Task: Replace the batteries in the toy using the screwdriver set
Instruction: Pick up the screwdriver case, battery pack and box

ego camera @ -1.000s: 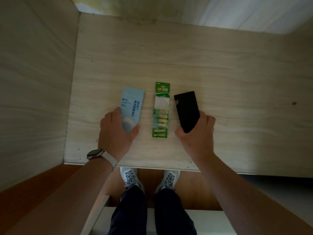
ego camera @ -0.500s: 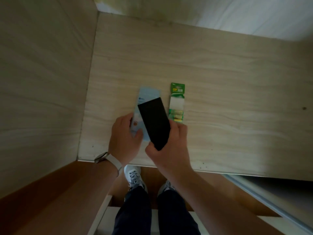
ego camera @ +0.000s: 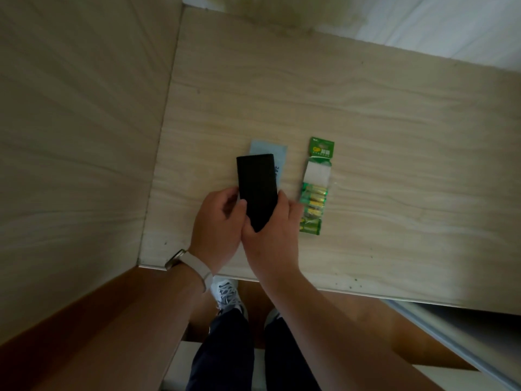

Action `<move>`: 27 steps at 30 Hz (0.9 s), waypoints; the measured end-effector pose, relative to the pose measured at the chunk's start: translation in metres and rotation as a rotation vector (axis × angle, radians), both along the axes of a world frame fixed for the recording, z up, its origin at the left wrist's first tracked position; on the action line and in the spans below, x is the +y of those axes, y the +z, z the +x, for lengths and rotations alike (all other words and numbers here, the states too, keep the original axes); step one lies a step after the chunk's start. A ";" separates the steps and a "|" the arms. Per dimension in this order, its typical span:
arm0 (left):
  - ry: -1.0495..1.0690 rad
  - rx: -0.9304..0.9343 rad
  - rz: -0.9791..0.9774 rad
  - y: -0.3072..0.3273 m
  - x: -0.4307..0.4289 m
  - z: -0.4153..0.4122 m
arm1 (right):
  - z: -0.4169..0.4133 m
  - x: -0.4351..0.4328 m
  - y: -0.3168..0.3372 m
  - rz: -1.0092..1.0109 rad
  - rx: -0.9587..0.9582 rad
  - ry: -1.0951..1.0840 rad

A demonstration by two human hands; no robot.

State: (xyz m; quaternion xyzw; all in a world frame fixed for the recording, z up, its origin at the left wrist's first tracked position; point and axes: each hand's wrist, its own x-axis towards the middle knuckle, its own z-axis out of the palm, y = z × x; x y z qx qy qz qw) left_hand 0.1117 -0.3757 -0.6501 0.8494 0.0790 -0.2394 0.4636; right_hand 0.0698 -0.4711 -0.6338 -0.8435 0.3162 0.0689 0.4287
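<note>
The right hand grips the toy by its near end, long axis pointing away. The left hand curls at its left edge, grip unclear. The set lies beneath.

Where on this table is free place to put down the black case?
Bare table lies right of the battery pack and behind the blue box, up to the back edge. A narrower strip runs between the left hand and the side wall. Crowded: the middle, where right hand, black case, box and pack sit close.
</note>
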 end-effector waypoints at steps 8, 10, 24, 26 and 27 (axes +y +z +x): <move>-0.066 -0.005 -0.035 0.002 -0.001 0.003 | -0.003 -0.004 0.001 0.080 0.000 0.011; -0.067 -0.002 -0.031 0.001 -0.002 0.002 | -0.003 -0.004 0.001 0.102 -0.007 -0.017; 0.186 0.181 -0.378 0.019 -0.006 0.005 | -0.007 -0.014 0.004 0.156 -0.084 0.025; 0.208 0.210 -0.413 0.024 -0.007 0.006 | -0.007 -0.017 0.009 0.159 -0.089 0.048; 0.222 0.212 -0.422 0.025 -0.007 0.007 | -0.008 -0.020 0.011 0.165 -0.093 0.054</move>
